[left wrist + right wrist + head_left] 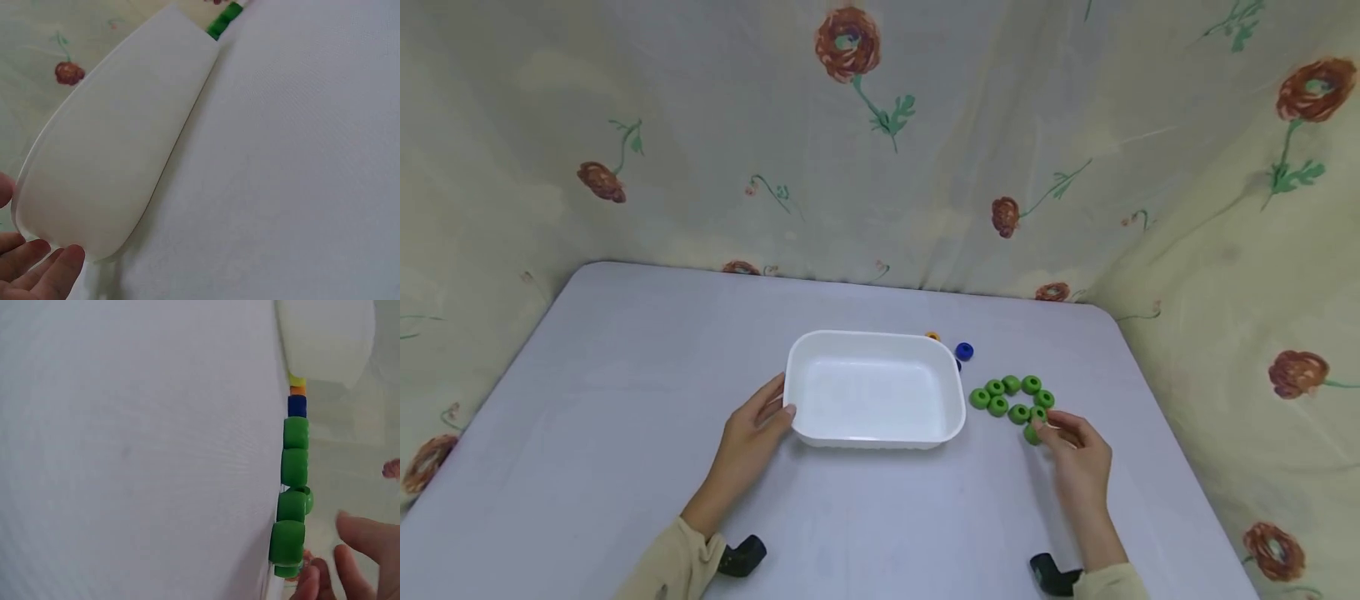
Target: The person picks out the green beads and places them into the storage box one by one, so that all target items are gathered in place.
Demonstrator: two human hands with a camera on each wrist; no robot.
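A white plastic tray [876, 444] with rounded corners sits mid-table with nothing inside it. My left hand [752, 429] grips its left end, the thumb at the rim and the other fingers against the outer wall, as the left wrist view shows from the side [112, 150]. To the right of the tray lies a loose cluster of green beads [997, 406] with holes through them. My right hand [1078, 458] is at the cluster's near right edge, thumb and fingers apart beside the nearest green bead [1032, 434]. Whether a fingertip touches that bead I cannot tell.
A blue bead [965, 352] and an orange bead [932, 336] lie behind the tray's right end, the orange one partly hidden. A yellow piece [296, 380] shows by the tray in the right wrist view. Flowered curtains [925, 208] surround the white-covered table [625, 375].
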